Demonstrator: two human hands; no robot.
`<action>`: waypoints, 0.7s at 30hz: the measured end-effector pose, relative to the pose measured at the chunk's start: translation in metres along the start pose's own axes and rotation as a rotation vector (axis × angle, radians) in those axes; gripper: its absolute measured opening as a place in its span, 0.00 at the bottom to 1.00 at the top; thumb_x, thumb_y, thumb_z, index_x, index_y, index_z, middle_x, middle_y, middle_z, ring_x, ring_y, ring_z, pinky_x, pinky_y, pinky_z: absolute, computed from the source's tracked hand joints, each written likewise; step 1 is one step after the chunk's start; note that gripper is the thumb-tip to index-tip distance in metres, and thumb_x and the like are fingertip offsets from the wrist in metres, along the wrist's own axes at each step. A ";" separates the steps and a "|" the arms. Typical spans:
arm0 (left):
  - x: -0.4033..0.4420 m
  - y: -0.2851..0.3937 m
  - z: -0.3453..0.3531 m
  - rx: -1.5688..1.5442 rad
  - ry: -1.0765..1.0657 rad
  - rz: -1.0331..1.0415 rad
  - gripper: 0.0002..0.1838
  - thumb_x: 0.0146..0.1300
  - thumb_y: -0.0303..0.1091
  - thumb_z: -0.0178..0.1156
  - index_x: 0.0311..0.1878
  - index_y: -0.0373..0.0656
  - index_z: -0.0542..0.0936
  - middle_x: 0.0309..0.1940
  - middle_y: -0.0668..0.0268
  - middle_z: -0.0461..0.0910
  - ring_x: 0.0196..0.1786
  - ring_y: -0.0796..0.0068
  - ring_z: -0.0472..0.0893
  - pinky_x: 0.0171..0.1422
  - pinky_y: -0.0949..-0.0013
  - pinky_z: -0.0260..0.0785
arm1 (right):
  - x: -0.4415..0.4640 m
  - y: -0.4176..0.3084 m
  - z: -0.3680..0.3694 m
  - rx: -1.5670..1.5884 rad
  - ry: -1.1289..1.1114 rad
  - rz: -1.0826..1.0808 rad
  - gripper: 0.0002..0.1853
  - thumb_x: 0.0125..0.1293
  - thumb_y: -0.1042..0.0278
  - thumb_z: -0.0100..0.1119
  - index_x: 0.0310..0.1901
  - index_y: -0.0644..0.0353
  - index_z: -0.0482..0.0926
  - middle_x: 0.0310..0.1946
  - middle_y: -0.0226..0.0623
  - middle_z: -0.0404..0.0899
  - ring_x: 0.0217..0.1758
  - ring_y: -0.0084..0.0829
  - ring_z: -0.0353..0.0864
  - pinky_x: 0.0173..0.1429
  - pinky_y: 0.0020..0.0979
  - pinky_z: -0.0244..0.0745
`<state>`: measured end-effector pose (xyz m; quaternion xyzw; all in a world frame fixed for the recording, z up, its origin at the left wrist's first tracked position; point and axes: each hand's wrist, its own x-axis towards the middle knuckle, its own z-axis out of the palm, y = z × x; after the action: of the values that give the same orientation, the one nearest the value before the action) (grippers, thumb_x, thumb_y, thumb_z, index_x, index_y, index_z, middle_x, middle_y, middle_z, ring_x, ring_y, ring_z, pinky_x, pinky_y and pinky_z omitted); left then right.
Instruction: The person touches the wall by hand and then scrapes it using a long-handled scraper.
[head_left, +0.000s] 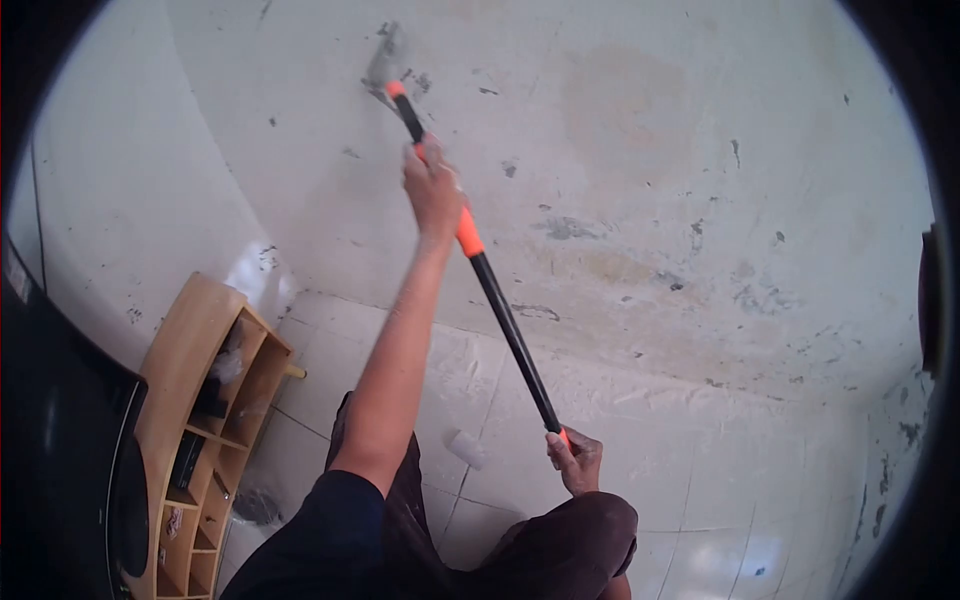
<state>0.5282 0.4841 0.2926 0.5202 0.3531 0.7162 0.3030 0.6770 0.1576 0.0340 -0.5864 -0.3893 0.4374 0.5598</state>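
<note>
A long-handled scraper (510,330) with a black and orange shaft slants across the middle of the view. Its blade end (385,65) is up at the wall (640,130), slightly blurred, near dark chipped patches; whether the edge touches the wall I cannot tell. My left hand (435,195) is wrapped round the upper shaft, just below the black neck. Lower down, beside my right knee, my right hand (577,462) is closed round the bottom end of the handle. Pale dust covers the fingers of both hands.
At left stands a wooden shelf unit (195,330) with items in its compartments, beside a black screen (60,430). A white cylindrical object (466,449) lies on the tiled floor (680,500). Pale debris (640,400) runs along the wall's foot. A dark object (930,300) is at the right edge.
</note>
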 end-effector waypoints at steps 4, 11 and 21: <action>-0.045 -0.039 0.012 0.094 0.016 -0.062 0.17 0.81 0.45 0.48 0.42 0.39 0.69 0.21 0.59 0.75 0.19 0.61 0.78 0.23 0.56 0.67 | -0.015 0.048 -0.022 0.046 0.038 0.046 0.16 0.74 0.57 0.66 0.42 0.65 0.86 0.23 0.24 0.75 0.23 0.16 0.69 0.29 0.23 0.63; -0.122 -0.065 0.020 0.021 -0.127 -0.169 0.17 0.82 0.48 0.47 0.43 0.43 0.67 0.19 0.70 0.68 0.14 0.76 0.70 0.15 0.68 0.64 | -0.074 0.085 -0.041 -0.144 0.125 0.280 0.17 0.75 0.55 0.65 0.47 0.65 0.86 0.23 0.22 0.74 0.23 0.16 0.68 0.28 0.23 0.60; -0.004 -0.024 -0.007 0.108 -0.060 -0.076 0.17 0.82 0.45 0.47 0.46 0.37 0.68 0.20 0.54 0.77 0.23 0.52 0.82 0.27 0.51 0.67 | -0.004 0.033 0.014 0.027 -0.042 0.006 0.19 0.76 0.57 0.64 0.49 0.69 0.84 0.23 0.26 0.75 0.22 0.17 0.68 0.27 0.24 0.62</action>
<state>0.5245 0.4929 0.2691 0.5430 0.4014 0.6683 0.3119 0.6609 0.1561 0.0017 -0.5706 -0.3932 0.4565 0.5580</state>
